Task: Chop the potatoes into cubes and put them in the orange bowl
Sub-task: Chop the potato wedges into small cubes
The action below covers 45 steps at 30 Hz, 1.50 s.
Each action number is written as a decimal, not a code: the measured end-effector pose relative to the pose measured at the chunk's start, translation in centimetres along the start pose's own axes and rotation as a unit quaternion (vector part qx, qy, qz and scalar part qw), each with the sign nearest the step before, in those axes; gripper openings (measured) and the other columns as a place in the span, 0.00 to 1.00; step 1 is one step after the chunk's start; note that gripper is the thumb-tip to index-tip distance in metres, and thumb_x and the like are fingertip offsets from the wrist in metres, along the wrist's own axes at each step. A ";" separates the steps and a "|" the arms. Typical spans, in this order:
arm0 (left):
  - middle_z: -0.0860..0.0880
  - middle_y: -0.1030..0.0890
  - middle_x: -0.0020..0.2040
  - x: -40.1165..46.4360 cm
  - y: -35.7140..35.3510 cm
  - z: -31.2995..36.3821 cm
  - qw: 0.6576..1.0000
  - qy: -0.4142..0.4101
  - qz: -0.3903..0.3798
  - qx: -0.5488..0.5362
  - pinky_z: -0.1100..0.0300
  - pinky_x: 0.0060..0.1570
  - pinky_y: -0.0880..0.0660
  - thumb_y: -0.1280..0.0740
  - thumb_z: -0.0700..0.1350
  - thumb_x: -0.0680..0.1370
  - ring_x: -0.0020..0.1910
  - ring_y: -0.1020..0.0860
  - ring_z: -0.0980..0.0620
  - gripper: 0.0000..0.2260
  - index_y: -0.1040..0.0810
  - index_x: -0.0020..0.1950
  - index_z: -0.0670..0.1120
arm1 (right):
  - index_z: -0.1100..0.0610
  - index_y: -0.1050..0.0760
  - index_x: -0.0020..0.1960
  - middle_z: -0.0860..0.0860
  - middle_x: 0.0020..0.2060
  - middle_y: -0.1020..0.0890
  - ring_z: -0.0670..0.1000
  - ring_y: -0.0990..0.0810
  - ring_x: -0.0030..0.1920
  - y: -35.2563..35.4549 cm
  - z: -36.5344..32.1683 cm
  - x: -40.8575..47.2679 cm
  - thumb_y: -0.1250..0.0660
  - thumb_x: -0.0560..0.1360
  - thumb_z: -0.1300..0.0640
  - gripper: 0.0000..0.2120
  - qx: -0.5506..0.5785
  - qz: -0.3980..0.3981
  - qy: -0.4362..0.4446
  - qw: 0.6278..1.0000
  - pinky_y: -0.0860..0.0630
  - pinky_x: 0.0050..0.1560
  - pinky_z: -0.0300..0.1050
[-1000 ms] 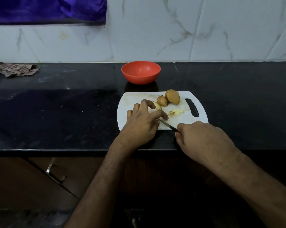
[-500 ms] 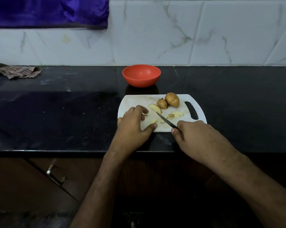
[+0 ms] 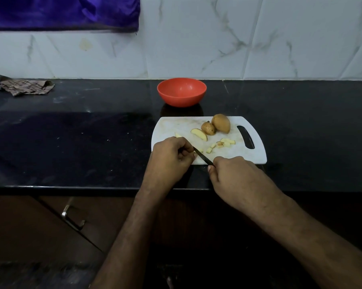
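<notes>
A white cutting board [image 3: 253, 155] lies on the black counter. On its far side sit a whole potato [image 3: 221, 123], a smaller potato [image 3: 208, 128] and a cut wedge [image 3: 199, 134]. Several pale cubes [image 3: 226, 142] lie near the middle. My left hand [image 3: 169, 157] has its fingers curled over a potato strip [image 3: 177, 134] at the board's near left; most of the strip is hidden. My right hand [image 3: 234, 174] grips a dark knife [image 3: 203, 157], whose blade points left toward my left fingers. The orange bowl [image 3: 181, 92] stands behind the board with nothing visible inside.
A crumpled checked cloth [image 3: 23, 86] lies at the counter's far left. A purple cloth [image 3: 63, 13] hangs on the tiled wall. Below the counter edge is a brown drawer with a metal handle [image 3: 72, 220].
My left hand shifted from the board's near edge to hold a strip nearer its middle. The knife blade drew back toward my left fingers. A few more cut pieces lie on the board.
</notes>
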<state>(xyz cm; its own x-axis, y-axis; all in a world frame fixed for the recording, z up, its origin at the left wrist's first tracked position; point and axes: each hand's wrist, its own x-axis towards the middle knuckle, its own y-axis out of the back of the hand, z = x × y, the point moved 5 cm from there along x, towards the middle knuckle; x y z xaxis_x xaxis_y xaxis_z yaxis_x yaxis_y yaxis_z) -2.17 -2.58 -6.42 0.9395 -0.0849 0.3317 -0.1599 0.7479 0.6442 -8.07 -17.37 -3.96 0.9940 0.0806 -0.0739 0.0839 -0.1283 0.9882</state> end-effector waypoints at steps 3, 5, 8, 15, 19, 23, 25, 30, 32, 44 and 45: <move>0.55 0.19 0.40 0.0 0.0 0.0 1.000 0.002 -0.004 -0.001 0.58 0.44 0.20 0.26 0.45 0.75 0.38 0.22 0.58 0.03 0.16 0.48 0.50 | 0.54 0.28 0.59 0.48 0.37 0.33 0.51 0.29 0.42 0.1 -0.2 0.0 0.48 0.85 0.47 0.15 -0.013 -0.004 -0.005 1.000 0.32 0.41 0.46; 0.55 0.19 0.40 0.1 0.0 0.0 1.000 0.001 -0.004 0.005 0.60 0.44 0.21 0.26 0.45 0.75 0.38 0.22 0.59 0.03 0.16 0.48 0.50 | 0.54 0.29 0.62 0.49 0.41 0.30 0.52 0.29 0.43 0.1 -0.3 0.2 0.46 0.85 0.48 0.13 -0.023 -0.020 -0.012 0.999 0.32 0.42 0.46; 0.55 0.19 0.40 0.0 0.0 0.0 1.000 -0.002 -0.002 0.005 0.60 0.44 0.21 0.27 0.43 0.74 0.38 0.22 0.59 0.04 0.16 0.47 0.49 | 0.54 0.30 0.64 0.51 0.44 0.30 0.52 0.29 0.44 0.1 -0.4 0.2 0.44 0.85 0.50 0.12 -0.029 -0.038 -0.016 0.999 0.32 0.42 0.46; 0.55 0.21 0.39 0.1 -0.1 -0.2 1.000 0.005 -0.002 -0.005 0.66 0.40 0.24 0.26 0.43 0.75 0.36 0.24 0.59 0.02 0.16 0.46 0.49 | 0.54 0.28 0.62 0.51 0.44 0.28 0.52 0.27 0.45 0.3 -0.4 0.4 0.46 0.85 0.49 0.13 -0.033 -0.033 -0.012 0.999 0.31 0.43 0.47; 0.56 0.20 0.38 0.1 -0.1 -0.4 1.000 0.012 0.001 -0.011 0.70 0.39 0.26 0.25 0.43 0.75 0.36 0.23 0.60 0.02 0.15 0.46 0.49 | 0.54 0.29 0.63 0.51 0.44 0.29 0.53 0.28 0.45 0.2 -0.6 0.6 0.45 0.84 0.51 0.12 -0.031 -0.045 -0.014 0.998 0.31 0.43 0.46; 0.55 0.19 0.37 0.1 0.0 -0.4 1.000 0.019 -0.002 -0.020 0.61 0.41 0.21 0.25 0.44 0.75 0.36 0.22 0.58 0.01 0.15 0.44 0.50 | 0.54 0.27 0.62 0.51 0.44 0.28 0.53 0.28 0.46 -0.4 -0.6 1.2 0.47 0.85 0.49 0.14 -0.028 -0.054 -0.007 0.998 0.29 0.45 0.48; 0.55 0.18 0.37 0.1 0.1 -0.4 0.999 0.023 0.004 -0.025 0.59 0.42 0.20 0.25 0.45 0.75 0.36 0.21 0.58 0.02 0.15 0.43 0.51 | 0.54 0.27 0.62 0.52 0.44 0.28 0.53 0.26 0.47 -0.5 -0.6 1.5 0.47 0.85 0.48 0.15 -0.030 -0.057 -0.006 0.998 0.28 0.46 0.49; 0.55 0.19 0.37 -0.1 0.2 -0.2 0.999 0.027 0.028 -0.007 0.56 0.44 0.19 0.27 0.45 0.76 0.37 0.21 0.58 0.01 0.16 0.45 0.51 | 0.53 0.27 0.61 0.50 0.43 0.26 0.52 0.23 0.48 -0.2 0.1 0.2 0.47 0.85 0.48 0.13 -0.026 -0.117 -0.011 0.993 0.24 0.49 0.50; 0.55 0.20 0.39 0.0 0.2 -0.2 0.999 0.023 0.035 0.007 0.55 0.45 0.19 0.28 0.44 0.76 0.38 0.21 0.58 0.01 0.17 0.46 0.50 | 0.51 0.28 0.59 0.49 0.43 0.25 0.50 0.22 0.47 -0.3 0.4 -0.8 0.47 0.85 0.47 0.13 -0.023 -0.131 -0.014 0.991 0.23 0.49 0.49; 0.56 0.25 0.49 0.5 -0.4 -0.4 0.999 -0.001 -0.018 0.045 0.58 0.50 0.26 0.33 0.45 0.81 0.45 0.26 0.57 0.05 0.18 0.53 0.52 | 0.52 0.28 0.57 0.48 0.38 0.29 0.51 0.26 0.44 0.7 0.4 0.0 0.49 0.85 0.44 0.16 -0.006 -0.005 -0.012 1.000 0.28 0.42 0.47; 0.56 0.25 0.49 0.4 -0.5 -0.4 0.999 0.000 -0.018 0.045 0.57 0.50 0.26 0.33 0.45 0.81 0.45 0.27 0.57 0.05 0.18 0.53 0.53 | 0.52 0.28 0.56 0.48 0.39 0.27 0.51 0.25 0.44 0.6 0.4 0.3 0.49 0.85 0.43 0.16 0.001 0.008 -0.011 1.000 0.28 0.41 0.47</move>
<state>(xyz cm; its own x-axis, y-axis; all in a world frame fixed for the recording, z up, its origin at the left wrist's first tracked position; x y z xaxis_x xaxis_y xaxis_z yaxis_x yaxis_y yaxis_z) -1.62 -2.72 -6.85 0.9451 -0.1111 0.3074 -0.1525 0.6819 0.7153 -7.71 -17.84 -3.40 0.9965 0.0565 -0.0613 0.0683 -0.1323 0.9889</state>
